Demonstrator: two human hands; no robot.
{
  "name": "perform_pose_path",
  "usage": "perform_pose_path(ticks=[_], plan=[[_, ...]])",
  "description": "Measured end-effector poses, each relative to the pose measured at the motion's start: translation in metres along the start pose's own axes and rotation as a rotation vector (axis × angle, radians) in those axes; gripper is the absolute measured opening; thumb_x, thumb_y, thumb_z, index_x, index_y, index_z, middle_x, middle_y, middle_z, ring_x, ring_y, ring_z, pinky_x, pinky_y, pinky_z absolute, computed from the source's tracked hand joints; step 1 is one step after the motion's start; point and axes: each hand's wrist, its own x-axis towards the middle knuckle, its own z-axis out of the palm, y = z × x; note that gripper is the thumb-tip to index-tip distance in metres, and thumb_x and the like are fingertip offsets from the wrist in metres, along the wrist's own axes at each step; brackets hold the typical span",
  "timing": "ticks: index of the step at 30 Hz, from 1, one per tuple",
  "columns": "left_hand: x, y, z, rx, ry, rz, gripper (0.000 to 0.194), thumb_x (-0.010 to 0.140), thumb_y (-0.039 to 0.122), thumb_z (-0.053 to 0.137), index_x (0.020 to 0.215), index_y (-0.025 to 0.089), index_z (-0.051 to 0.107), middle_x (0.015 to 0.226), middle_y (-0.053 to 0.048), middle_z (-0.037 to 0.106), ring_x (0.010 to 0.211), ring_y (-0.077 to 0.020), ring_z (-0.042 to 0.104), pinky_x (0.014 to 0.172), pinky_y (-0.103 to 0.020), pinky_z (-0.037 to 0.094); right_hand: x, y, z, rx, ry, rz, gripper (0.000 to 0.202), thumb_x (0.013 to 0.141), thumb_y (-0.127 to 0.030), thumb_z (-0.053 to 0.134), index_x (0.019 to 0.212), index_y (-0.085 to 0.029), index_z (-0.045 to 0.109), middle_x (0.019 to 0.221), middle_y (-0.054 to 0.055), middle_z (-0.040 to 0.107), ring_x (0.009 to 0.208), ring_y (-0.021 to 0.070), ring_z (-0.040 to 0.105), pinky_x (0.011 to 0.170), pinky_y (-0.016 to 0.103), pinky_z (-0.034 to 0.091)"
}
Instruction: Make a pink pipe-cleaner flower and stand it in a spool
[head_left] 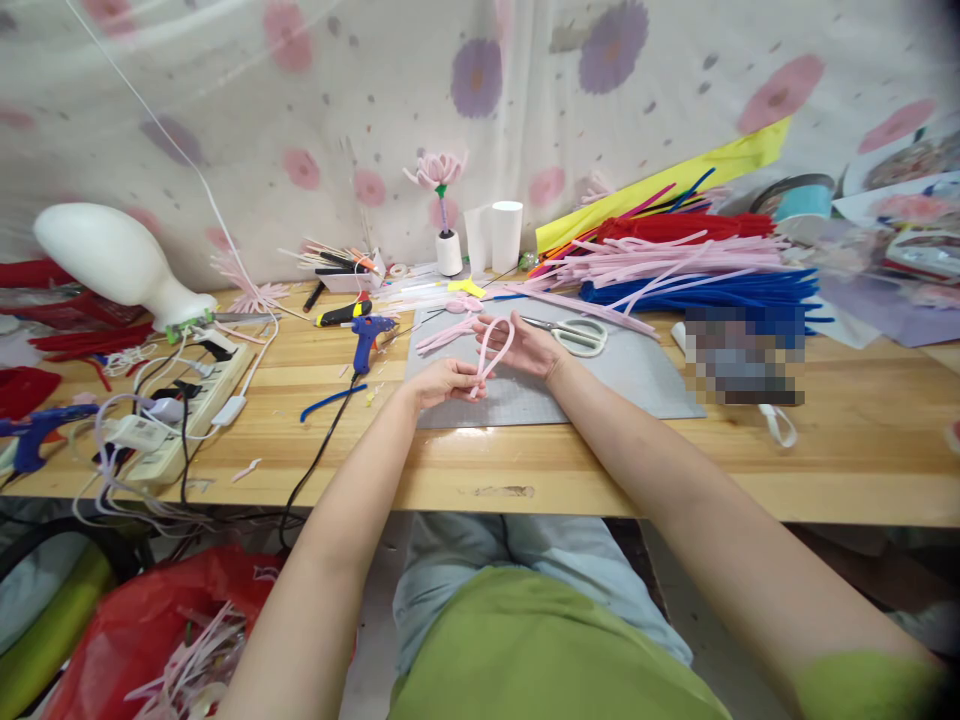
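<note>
A pale pink fuzzy stem (491, 345), bent into a loop, has its lower ends pinched in the fingers of my left hand (448, 384). My right hand (523, 345) is spread behind and to the right of the loop, palm showing; whether its fingertips touch the stem is unclear. Both hands are over a grey cutting mat (637, 385). Scissors with pale handles (581, 338) lie on the mat just beyond my right wrist. More pink stems (448, 335) rest on the mat behind my left hand.
A blue glue gun (366, 340) and a yellow-black cutter (343, 314) are left of the mat. Behind it stands a pink flower (440, 172) in a white holder. Bundles of red, pink and blue stems (705, 290) lie back right. A power strip (196, 410) sits left.
</note>
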Motion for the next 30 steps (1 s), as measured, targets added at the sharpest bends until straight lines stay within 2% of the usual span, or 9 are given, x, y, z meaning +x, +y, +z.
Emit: perform_pose_path(ticks=[2,8,12,17,23,25,27,28,30], plan=[[0.0,0.001,-0.001,-0.027,0.011,-0.002,0.024,0.067,0.016,0.069,0.09,0.01,0.067,0.068,-0.003,0.064,0.061,-0.0085,0.06,0.064,-0.022,0.05,0.0,0.0,0.002,-0.011,0.024,-0.011,0.034,0.085,-0.048,0.041,0.1,-0.022,0.058,0.103,0.003,0.063,0.095,0.0141,0.057,0.088,0.035,0.045],[0.001,0.0,0.0,-0.054,0.003,-0.017,0.023,0.069,0.013,0.068,0.091,0.008,0.066,0.066,-0.004,0.064,0.063,-0.0094,0.062,0.062,-0.02,0.05,0.013,0.002,0.002,0.044,0.121,-0.061,0.028,0.084,-0.047,0.047,0.085,-0.021,0.058,0.072,-0.001,0.063,0.073,0.0111,0.06,0.081,0.03,0.048],[0.001,0.0,0.002,-0.07,0.013,-0.016,0.024,0.067,0.013,0.069,0.091,0.009,0.067,0.068,-0.005,0.066,0.066,-0.0116,0.064,0.062,-0.02,0.051,0.023,0.003,0.002,0.056,0.147,-0.107,0.025,0.082,-0.044,0.051,0.081,-0.019,0.057,0.069,-0.001,0.063,0.068,0.0098,0.06,0.077,0.027,0.05],[0.0,0.0,0.003,-0.059,-0.001,-0.037,0.023,0.068,0.012,0.067,0.091,0.009,0.066,0.07,-0.006,0.067,0.067,-0.0124,0.065,0.063,-0.022,0.051,0.025,-0.001,0.005,0.068,0.189,-0.095,0.022,0.085,-0.036,0.05,0.076,-0.017,0.057,0.065,0.0,0.064,0.061,0.0086,0.06,0.072,0.026,0.051],[-0.001,0.003,0.007,-0.006,0.005,-0.024,0.025,0.065,0.016,0.07,0.089,0.009,0.066,0.069,-0.006,0.067,0.067,-0.0135,0.065,0.065,-0.023,0.051,0.027,-0.001,0.01,-0.002,0.284,-0.133,0.024,0.085,-0.035,0.051,0.07,-0.016,0.055,0.056,-0.001,0.06,0.055,0.008,0.057,0.069,0.025,0.051],[-0.003,0.005,0.006,0.035,0.026,-0.009,0.026,0.065,0.018,0.071,0.089,0.009,0.066,0.069,-0.006,0.066,0.066,-0.0134,0.065,0.063,-0.023,0.051,0.027,-0.004,0.009,-0.072,0.313,-0.135,0.025,0.084,-0.037,0.051,0.072,-0.017,0.055,0.06,0.0,0.061,0.058,0.0083,0.058,0.07,0.026,0.05],[-0.006,0.007,0.003,0.105,0.059,-0.011,0.028,0.063,0.019,0.072,0.088,0.009,0.065,0.069,-0.005,0.065,0.064,-0.0137,0.065,0.061,-0.022,0.05,0.024,-0.013,0.004,-0.231,0.352,-0.134,0.024,0.086,-0.039,0.047,0.082,-0.017,0.056,0.073,0.003,0.065,0.064,0.0095,0.06,0.071,0.028,0.05],[-0.008,0.007,0.0,0.146,0.079,-0.017,0.029,0.062,0.019,0.073,0.087,0.009,0.064,0.068,-0.004,0.065,0.063,-0.0141,0.065,0.06,-0.022,0.05,0.021,-0.02,0.0,-0.367,0.384,-0.132,0.025,0.087,-0.039,0.045,0.09,-0.018,0.056,0.081,0.005,0.066,0.068,0.0105,0.061,0.071,0.029,0.05],[-0.012,0.006,-0.007,0.216,0.119,-0.026,0.031,0.06,0.02,0.074,0.085,0.01,0.06,0.064,-0.003,0.063,0.06,-0.0151,0.065,0.058,-0.024,0.051,0.01,-0.038,-0.013,-0.792,0.473,-0.086,0.027,0.089,-0.035,0.041,0.105,-0.018,0.053,0.095,0.008,0.065,0.076,0.0129,0.061,0.072,0.03,0.049]])
